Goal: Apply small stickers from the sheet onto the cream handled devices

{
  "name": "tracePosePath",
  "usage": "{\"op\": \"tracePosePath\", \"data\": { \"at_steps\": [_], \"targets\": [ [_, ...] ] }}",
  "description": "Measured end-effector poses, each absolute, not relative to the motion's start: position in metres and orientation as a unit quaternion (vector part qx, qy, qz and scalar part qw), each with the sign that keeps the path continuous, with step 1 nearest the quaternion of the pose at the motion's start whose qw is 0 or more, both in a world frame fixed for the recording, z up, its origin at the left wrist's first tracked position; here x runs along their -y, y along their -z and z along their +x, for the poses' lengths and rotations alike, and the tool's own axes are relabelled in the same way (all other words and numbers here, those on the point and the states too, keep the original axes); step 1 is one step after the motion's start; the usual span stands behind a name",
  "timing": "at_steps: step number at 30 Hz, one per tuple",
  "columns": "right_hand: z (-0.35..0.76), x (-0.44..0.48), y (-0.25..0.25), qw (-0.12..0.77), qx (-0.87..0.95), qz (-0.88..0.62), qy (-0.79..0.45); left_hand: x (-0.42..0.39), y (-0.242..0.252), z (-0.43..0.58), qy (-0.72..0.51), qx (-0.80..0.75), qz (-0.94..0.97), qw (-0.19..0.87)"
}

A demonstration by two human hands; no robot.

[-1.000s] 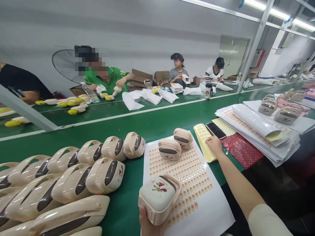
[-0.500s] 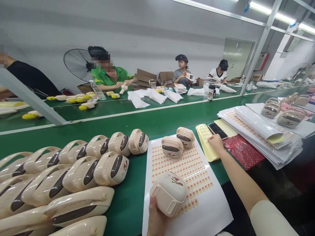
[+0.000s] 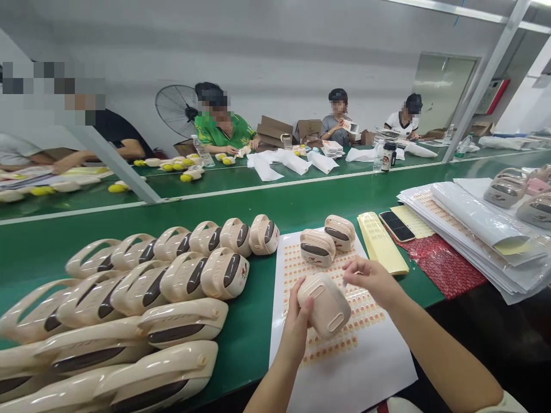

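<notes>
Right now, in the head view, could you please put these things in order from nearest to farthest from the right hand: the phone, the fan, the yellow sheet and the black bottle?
From the right hand:
1. Yellow sheet: just beyond it.
2. Phone: right of the yellow sheet.
3. Black bottle: upright, farther ahead.
4. Fan: far back, to the left.

So we're going bare-handed here, left hand (image 3: 297,320) and right hand (image 3: 375,281) both, fingers (image 3: 357,267) and all. Our forearms (image 3: 443,344) are bare too, narrow at the wrist and filling out toward the elbow. On the right arm we've got a pale off-white sleeve (image 3: 508,404), just its edge peeking in.
</notes>
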State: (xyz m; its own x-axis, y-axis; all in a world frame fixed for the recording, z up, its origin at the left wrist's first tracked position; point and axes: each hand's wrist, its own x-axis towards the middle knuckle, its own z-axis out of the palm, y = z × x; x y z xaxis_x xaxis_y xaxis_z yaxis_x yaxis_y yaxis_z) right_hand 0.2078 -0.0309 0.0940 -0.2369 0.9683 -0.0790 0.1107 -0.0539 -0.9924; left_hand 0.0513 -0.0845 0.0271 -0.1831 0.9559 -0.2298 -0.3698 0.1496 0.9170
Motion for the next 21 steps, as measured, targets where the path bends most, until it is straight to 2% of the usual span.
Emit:
{"op": "tracePosePath", "data": {
  "at_steps": [2,8,21],
  "targets": [
    [0.194,0.042,-0.094,0.362,0.574,-0.461,-0.573,0.084,-0.031,0.053,-0.584,-0.502,0.300,0.563],
    [0.186,0.046,-0.091,0.311,0.612,-0.483,-0.544,0.086,-0.037,0.052,-0.588,-0.489,0.303,0.569],
    [0.184,0.050,-0.088,0.342,0.630,-0.518,-0.468,0.084,-0.033,0.052,-0.595,-0.485,0.296,0.569]
  ]
}}
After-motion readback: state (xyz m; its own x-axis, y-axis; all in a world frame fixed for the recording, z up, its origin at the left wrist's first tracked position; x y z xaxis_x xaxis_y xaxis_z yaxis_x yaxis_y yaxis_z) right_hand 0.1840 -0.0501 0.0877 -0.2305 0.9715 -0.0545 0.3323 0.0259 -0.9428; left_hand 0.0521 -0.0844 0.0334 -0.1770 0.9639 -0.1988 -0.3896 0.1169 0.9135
